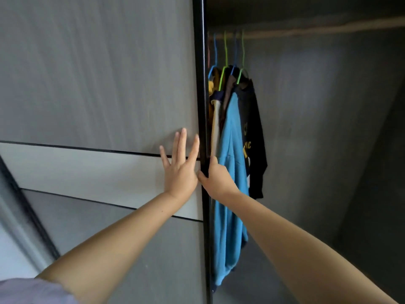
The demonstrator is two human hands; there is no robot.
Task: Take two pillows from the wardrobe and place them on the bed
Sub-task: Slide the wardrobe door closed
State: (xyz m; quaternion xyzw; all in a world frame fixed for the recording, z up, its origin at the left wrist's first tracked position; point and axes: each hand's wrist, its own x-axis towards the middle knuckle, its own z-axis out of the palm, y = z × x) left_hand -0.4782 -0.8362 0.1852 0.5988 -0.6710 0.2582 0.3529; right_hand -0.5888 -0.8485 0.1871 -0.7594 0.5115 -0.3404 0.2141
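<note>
Hands at the grey wood-grain sliding wardrobe door
Left hand is pressing flat, fingers straight; right hand is gripping its upright black edge.

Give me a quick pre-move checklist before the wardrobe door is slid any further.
1. Left hand flat on the door panel: ok.
2. Right hand gripping the black door edge: ok.
3. Wardrobe open enough to see inside: ok, partly open.
4. Hanging clothes clear of the door edge: not ok, they hang right beside it.
5. Pillows located: cannot tell, none in view.
</note>
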